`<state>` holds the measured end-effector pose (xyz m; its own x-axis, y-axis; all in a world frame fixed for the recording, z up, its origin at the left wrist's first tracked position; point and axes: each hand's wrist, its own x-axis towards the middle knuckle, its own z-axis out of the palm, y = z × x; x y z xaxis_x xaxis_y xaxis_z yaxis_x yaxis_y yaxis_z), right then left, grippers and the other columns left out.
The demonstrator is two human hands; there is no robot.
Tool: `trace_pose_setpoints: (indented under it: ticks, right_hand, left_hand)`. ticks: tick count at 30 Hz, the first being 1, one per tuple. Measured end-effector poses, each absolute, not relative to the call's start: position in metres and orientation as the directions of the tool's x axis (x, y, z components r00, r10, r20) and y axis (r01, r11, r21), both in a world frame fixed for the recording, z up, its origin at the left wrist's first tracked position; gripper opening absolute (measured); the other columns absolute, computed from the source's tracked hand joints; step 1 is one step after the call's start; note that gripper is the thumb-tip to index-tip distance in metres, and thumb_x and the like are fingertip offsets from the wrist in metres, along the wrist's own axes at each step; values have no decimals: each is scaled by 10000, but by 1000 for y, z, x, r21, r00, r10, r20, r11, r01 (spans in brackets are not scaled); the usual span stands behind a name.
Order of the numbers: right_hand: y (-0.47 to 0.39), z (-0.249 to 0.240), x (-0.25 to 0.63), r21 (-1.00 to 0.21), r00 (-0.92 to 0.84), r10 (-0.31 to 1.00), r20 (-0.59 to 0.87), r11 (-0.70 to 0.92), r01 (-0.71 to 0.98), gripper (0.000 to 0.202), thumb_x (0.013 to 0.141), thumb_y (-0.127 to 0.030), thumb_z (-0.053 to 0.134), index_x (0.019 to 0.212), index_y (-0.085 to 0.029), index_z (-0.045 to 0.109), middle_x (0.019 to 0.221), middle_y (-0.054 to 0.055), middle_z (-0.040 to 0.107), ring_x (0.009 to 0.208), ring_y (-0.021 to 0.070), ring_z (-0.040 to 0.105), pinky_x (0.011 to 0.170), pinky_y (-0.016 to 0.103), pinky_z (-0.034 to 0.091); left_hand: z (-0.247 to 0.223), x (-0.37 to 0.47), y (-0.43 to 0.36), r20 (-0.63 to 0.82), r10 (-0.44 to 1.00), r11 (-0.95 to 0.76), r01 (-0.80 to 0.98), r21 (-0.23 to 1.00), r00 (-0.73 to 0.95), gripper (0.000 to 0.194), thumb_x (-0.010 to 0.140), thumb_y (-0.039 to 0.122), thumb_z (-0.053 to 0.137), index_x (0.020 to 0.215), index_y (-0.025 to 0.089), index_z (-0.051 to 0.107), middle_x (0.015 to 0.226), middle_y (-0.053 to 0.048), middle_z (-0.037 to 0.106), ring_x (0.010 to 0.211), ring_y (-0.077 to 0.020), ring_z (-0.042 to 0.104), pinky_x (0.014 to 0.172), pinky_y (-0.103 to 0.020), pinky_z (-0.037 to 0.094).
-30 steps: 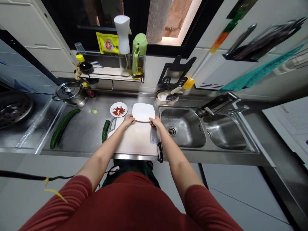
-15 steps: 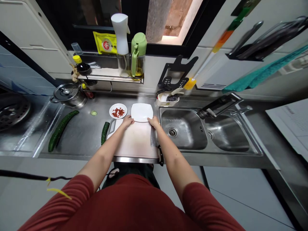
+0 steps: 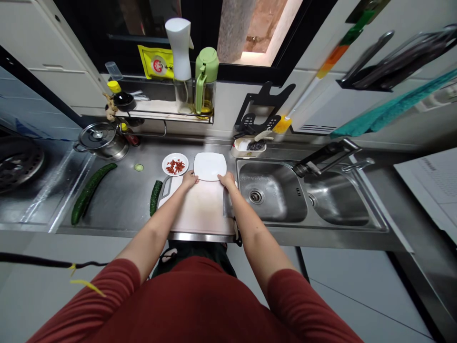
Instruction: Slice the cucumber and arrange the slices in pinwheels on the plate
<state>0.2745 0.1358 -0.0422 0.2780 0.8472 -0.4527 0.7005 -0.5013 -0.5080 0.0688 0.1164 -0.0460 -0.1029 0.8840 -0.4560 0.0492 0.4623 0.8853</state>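
Stainless-steel countertop (image 3: pixel 117 200) carries a cutting board (image 3: pixel 200 209) at its front edge. By the board's far edge is the rounded white rectangular plate (image 3: pixel 210 166), long axis left to right, directly ahead of the wrists. Left hand (image 3: pixel 190 179) and right hand (image 3: pixel 227 180) pinch its two near corners between thumb and fingers, neither nearer than the other; whether it rests or is lifted cannot be told. Left of it sits a small round dish (image 3: pixel 165 165).
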Motion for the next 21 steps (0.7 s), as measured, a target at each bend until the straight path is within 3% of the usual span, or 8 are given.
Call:
trace_pose_setpoints:
  ticks: [13, 18, 21]
  right_hand:
    - [140, -31, 268, -484, 300, 820, -488, -540, 689, 464, 792, -344, 735, 1143, -74, 595, 963, 171, 706, 975, 259, 665, 800, 291, 520]
    - [141, -29, 267, -479, 330, 813, -480, -558, 677, 536, 779, -337, 750, 1194, -60, 554, 1091, 202, 674, 1030, 256, 648, 842, 297, 513]
    - [142, -32, 266, -472, 347, 801, -487, -576, 668, 611, 779, -333, 749, 1253, -37, 504, 1173, 229, 635, 1070, 263, 633, 873, 312, 507]
  left_hand:
    - [-48, 72, 116, -424, 886, 458, 207, 865, -191, 487, 725, 95, 588, 1211, 85, 570, 568, 31, 580, 502, -103, 558, 575, -204, 469]
    - [-48, 73, 120, -414, 886, 462, 326, 825, -211, 494, 725, 82, 559, 1218, 87, 589, 567, 7, 595, 511, -135, 571, 581, -229, 455]
    - [-47, 72, 124, -364, 901, 433, 479, 763, -234, 443, 680, 73, 594, 1119, 102, 649, 606, -34, 638, 621, -190, 631, 669, -269, 472]
